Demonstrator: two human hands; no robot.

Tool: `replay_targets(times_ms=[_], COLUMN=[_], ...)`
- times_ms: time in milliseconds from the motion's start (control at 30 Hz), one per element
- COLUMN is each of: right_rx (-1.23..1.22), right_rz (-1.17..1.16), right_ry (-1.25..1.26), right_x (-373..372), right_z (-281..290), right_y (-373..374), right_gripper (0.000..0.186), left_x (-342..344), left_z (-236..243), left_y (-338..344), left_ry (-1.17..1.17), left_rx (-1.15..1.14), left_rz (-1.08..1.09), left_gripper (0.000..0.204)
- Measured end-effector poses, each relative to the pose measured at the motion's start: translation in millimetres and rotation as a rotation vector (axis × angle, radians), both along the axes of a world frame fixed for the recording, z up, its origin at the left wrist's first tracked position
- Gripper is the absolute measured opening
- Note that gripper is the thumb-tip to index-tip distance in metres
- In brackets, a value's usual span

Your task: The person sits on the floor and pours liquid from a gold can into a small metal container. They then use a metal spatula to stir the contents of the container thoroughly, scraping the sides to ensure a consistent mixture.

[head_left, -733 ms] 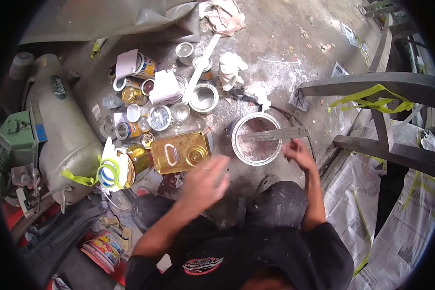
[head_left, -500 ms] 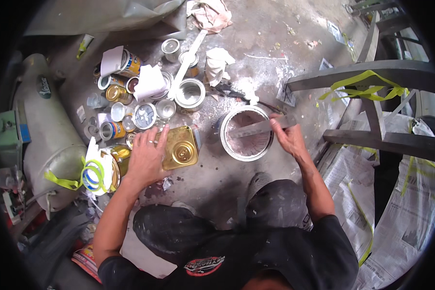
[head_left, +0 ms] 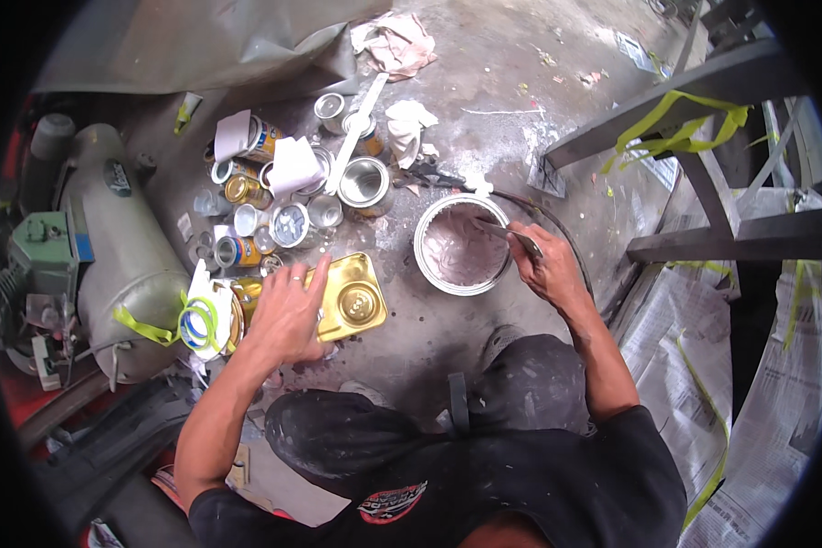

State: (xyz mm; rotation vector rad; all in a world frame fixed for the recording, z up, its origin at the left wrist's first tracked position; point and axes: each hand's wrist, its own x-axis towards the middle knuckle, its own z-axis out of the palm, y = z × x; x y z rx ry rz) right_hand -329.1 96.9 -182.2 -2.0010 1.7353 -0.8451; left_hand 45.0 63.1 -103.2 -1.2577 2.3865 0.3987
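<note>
In my right hand (head_left: pixel 550 271) is a flat greyish mixing stick (head_left: pixel 495 226), its lower end inside the round bucket (head_left: pixel 419 260). The bucket holds thick pinkish-white paste (head_left: pixel 461 251), streaked across its surface. My left hand (head_left: pixel 288 310) is at the left side of a gold rectangular can (head_left: pixel 374 315), fingers stretched out and index finger lying along its edge. Whether the palm presses on the can I cannot tell. Left of that hand stands a tin with white paper and yellow-green tape rolls (head_left: pixel 199 325) on it.
Open tins (head_left: pixel 365 181), jars and cups crowd the floor beyond my left hand. A long white stick (head_left: pixel 358 128) lies across them. A grey air tank (head_left: pixel 123 219) stands at far left. On the right are a dark frame (head_left: pixel 731 247) and newspaper sheets (head_left: pixel 671 393).
The mixing stick has swung from lying nearly level across the bucket to a steeper tilt, my right wrist turning with it. The view has shifted slightly; my left hand stays by the gold can.
</note>
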Motion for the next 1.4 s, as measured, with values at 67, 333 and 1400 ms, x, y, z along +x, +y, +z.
replay_targets(times_ms=[67, 333, 1400], right_rx=[0.015, -0.001, -0.006], right_rz=[-0.027, -0.026, 0.014], right_ry=[-0.047, -0.305, -0.371], right_x=[-2.8, -1.6, -10.6], right_z=[-14.9, -33.2, -44.2], right_y=[4.5, -7.5, -6.7], right_gripper=[0.015, 0.028, 0.037], left_x=[-12.7, -76.3, -190.6], left_z=[33.4, 55.4, -7.0], left_y=[1.9, -9.4, -68.8], left_ry=[-0.059, -0.306, -0.673], left_rx=[0.079, 0.447, 0.846], left_rz=[0.034, -0.252, -0.252], left_gripper=[0.122, 0.125, 0.127])
